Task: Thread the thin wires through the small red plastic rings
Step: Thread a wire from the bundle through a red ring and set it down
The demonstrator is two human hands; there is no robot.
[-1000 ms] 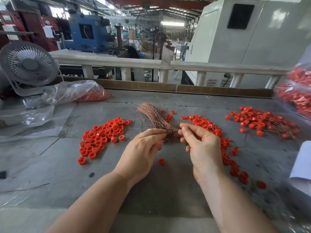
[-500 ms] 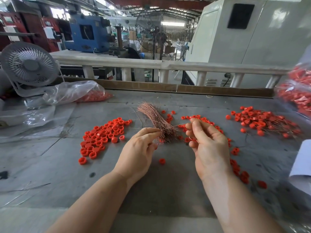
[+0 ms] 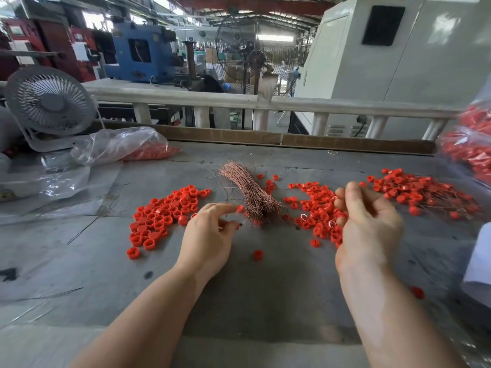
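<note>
Wires [image 3: 251,193], thin and copper-coloured, lay as one bundle on the grey table [image 3: 265,301], fanned at its far end and gathered at the near end between the two hands. Three loose groups of small red rings were spread around it: a left pile [image 3: 164,215], a middle pile [image 3: 317,209] and a far right pile [image 3: 419,193] tangled with wires, its rings too many and too crowded to count. Two single rings [image 3: 258,254] lay apart on the table nearer the person, another [image 3: 132,253] sat at the left pile's near edge. The left hand [image 3: 210,235] hovered just left of the bundle's near end, back up, fingers loosely curled, forefinger and thumb close together beside a red ring; whether they pinched it could not be told. The right hand [image 3: 368,224] was raised over the middle pile, blurred, fingers bent and spread; whether it held a wire could not be told. Two clear plastic bags with red pieces stood at the edges, one [image 3: 125,146] at far left, one [image 3: 470,144] at far right. One white desk fan [image 3: 50,106] sat behind the left bag. No writing could be read.
</note>
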